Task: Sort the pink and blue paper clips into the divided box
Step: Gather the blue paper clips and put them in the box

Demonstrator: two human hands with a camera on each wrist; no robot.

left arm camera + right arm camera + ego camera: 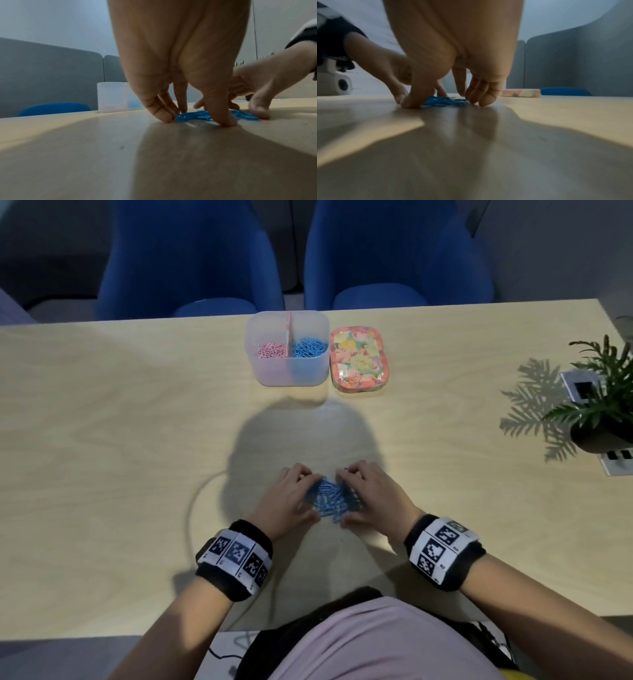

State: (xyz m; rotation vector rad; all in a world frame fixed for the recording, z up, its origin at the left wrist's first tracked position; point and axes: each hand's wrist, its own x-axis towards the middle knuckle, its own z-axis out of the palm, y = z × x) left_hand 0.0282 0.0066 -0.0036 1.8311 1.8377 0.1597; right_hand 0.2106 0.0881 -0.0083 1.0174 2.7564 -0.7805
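A loose heap of small blue wire paper clips (pixel 329 497) lies flat on the pale wooden table (pixel 120 440), close to the person's body and well apart from the translucent plastic divided box (pixel 287 371) at the far edge, which already has pink clips (pixel 271 350) in its left compartment and blue ones (pixel 310 347) in its right. The left hand (pixel 289 498) and right hand (pixel 371 496) flank the heap, fingers bent downward with tips on the table at its edges, corralling it rather than gripping any single clip; no clip looks lifted yet. These clips should be very light, stiff and slick on the smooth wood, and they probably snag into one another, so a pinch at one may drag others along. I would judge the best hold to be a scoop from both sides, the fingertips sliding under the pile's rim, since strays could skitter away. A flowered oblong tin (pixel 359 359) sits just beside the box.
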